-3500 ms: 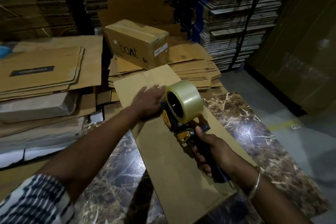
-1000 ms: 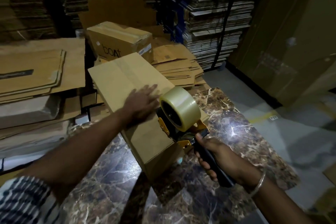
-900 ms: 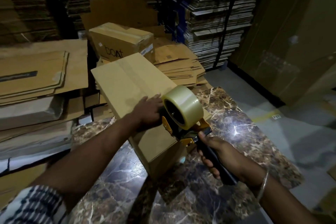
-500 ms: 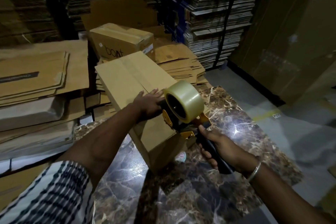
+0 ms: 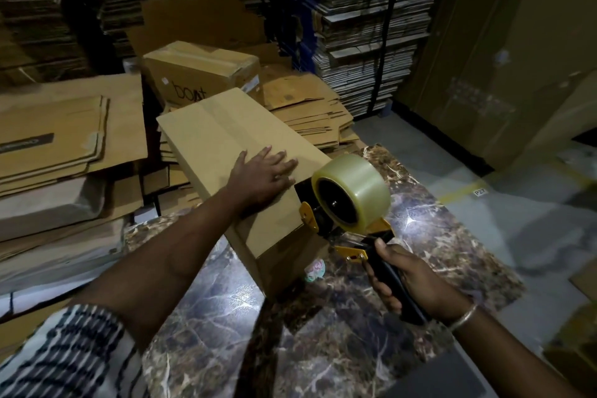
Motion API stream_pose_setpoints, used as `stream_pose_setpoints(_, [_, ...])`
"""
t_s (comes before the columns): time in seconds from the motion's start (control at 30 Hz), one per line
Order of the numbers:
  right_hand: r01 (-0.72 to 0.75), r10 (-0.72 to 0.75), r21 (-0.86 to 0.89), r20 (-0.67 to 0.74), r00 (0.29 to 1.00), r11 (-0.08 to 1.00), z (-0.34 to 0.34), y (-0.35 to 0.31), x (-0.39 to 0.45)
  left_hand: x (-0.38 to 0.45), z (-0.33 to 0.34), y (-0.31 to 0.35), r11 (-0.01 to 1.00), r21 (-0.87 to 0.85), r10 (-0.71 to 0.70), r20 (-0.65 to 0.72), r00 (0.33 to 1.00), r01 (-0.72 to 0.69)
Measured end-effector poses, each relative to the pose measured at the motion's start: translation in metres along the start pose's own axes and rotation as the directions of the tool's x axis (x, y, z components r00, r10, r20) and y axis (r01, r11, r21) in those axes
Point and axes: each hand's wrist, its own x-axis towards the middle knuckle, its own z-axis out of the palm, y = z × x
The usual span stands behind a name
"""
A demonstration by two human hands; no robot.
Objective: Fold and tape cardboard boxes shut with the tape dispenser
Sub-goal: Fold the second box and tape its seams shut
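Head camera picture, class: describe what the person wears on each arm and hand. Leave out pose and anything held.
The left hand is bare, with no glove or ring visible. Its forearm is uncovered; near the elbow a white sleeve with dark stripes begins. The right hand is also bare, and its wrist carries a thin, silver-coloured metal bangle. No sleeve shows on the right forearm in this view.

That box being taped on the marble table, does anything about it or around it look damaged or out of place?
The box looks sound, its top flat under the left hand. One oddity: its far end juts past the marble table over the flattened cardboard. A small round sticker lies on the table beside it.
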Motion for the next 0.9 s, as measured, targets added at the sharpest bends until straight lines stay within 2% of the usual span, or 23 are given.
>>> stream_pose_setpoints(0.1, [0.003, -0.003, -0.016, -0.006, 1.000, 1.000, 0.001, -0.002, 0.014, -0.004, 0.006, 0.015, 0.998, -0.059, 0.033, 0.035, 0.999, -0.031])
stream_pose_setpoints(0.2, [0.021, -0.020, -0.016, 0.015, 1.000, 1.000, 0.002, -0.005, 0.025, 0.000, 0.005, 0.008, 0.999, -0.050, 0.001, 0.147, 0.989, 0.006])
stream_pose_setpoints(0.27, [0.030, -0.030, -0.002, 0.029, 0.999, 1.000, 0.002, -0.005, 0.027, 0.001, 0.003, 0.004, 1.000, -0.018, -0.008, 0.175, 0.984, 0.011])
stream_pose_setpoints(0.53, [0.066, -0.065, -0.019, 0.017, 0.998, 0.998, 0.000, 0.021, 0.022, 0.001, 0.008, 0.000, 0.999, -0.047, 0.028, 0.136, 0.990, -0.022])
stream_pose_setpoints(0.9, [0.076, -0.076, 0.074, -0.006, 0.997, 0.994, -0.002, 0.049, 0.005, 0.001, 0.003, 0.001, 0.999, -0.014, 0.038, 0.149, 0.988, -0.036])
